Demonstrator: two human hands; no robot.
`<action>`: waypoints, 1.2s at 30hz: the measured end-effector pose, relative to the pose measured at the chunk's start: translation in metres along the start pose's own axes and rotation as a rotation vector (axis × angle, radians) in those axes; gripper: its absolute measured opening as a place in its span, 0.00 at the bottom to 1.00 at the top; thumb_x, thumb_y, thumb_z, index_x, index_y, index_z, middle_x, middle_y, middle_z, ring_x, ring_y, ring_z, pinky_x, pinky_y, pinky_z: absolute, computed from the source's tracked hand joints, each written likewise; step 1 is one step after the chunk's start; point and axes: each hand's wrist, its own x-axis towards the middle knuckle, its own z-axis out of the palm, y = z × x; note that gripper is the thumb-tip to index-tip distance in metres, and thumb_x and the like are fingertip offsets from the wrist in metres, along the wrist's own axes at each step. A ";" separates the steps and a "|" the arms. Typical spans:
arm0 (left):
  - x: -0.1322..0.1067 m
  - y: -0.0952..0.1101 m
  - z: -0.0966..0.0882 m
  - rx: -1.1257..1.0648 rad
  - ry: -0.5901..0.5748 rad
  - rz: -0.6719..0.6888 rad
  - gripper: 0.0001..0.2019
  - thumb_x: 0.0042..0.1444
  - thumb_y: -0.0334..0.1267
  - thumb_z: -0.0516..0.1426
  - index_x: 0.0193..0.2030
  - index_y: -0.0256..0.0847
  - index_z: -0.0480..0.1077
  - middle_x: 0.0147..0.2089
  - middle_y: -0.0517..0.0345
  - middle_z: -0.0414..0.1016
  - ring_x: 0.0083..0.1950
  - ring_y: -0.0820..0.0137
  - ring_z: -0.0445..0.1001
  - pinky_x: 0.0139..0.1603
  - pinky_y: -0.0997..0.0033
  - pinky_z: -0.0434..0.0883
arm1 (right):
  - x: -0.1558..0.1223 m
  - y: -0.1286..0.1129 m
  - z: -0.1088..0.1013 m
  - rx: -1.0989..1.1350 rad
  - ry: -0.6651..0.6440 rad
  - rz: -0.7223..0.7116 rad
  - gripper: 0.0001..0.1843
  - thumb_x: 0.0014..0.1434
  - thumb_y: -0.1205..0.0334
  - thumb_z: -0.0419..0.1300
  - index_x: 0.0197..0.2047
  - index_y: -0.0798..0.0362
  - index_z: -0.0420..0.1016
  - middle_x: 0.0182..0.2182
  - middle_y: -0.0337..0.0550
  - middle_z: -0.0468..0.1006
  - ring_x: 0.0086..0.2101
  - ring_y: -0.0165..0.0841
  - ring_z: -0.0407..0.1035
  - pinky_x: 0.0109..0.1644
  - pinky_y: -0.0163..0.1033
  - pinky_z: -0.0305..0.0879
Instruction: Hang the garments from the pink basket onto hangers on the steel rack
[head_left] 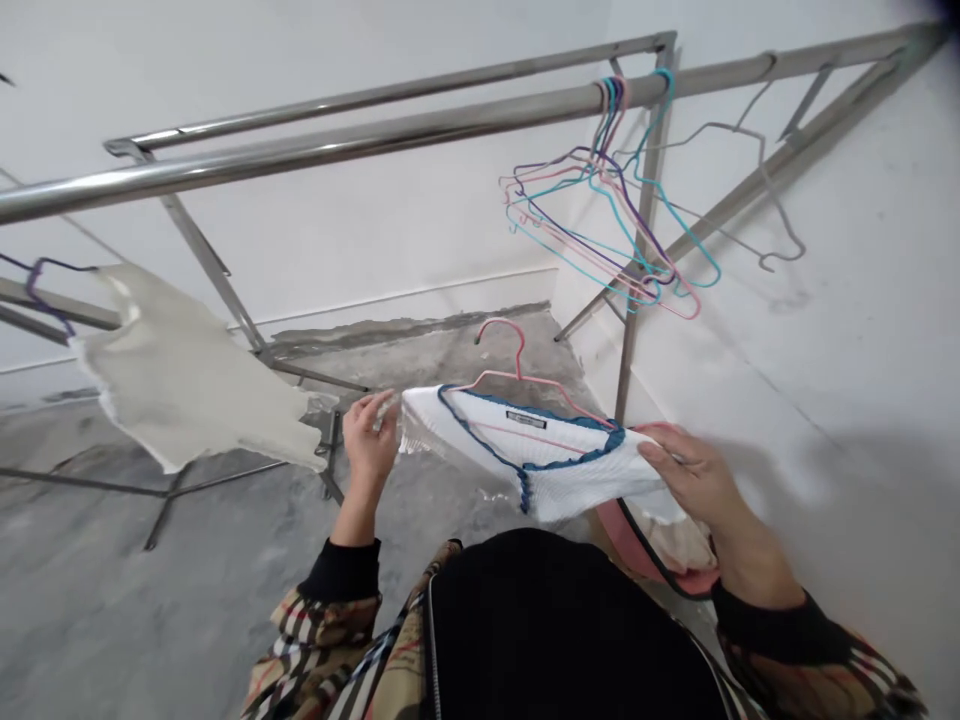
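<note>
A white knitted top point(577, 492) with a dark blue ruffled neckline and a small dark label hangs in front of me on a pink wire hanger point(519, 375). The hanger's hook points up through the neck opening. At the top's left shoulder, my left hand point(369, 440) is closed with the fingertips pinched at the fabric edge, which is blurred there. My right hand point(694, 478) grips the right shoulder, thumb on top, with a bit of pink hanger showing beside the fingers.
A metal clothes rack point(337, 140) spans the view. Several coloured wire hangers point(600, 200) cluster on its right side, with a grey hanger point(761, 150) farther right. A pale garment point(195, 360) hangs at left on a purple hanger point(34, 285). A pink basin point(626, 540) holding cloth stands below my right hand.
</note>
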 end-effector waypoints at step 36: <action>0.184 -0.027 -0.151 -0.414 0.199 -0.294 0.14 0.45 0.37 0.53 0.39 0.37 0.72 0.25 0.64 0.65 0.25 0.74 0.61 0.27 0.76 0.57 | -0.080 0.102 0.132 0.059 0.004 0.316 0.27 0.59 0.44 0.54 0.55 0.53 0.69 0.42 0.50 0.77 0.40 0.38 0.74 0.43 0.42 0.75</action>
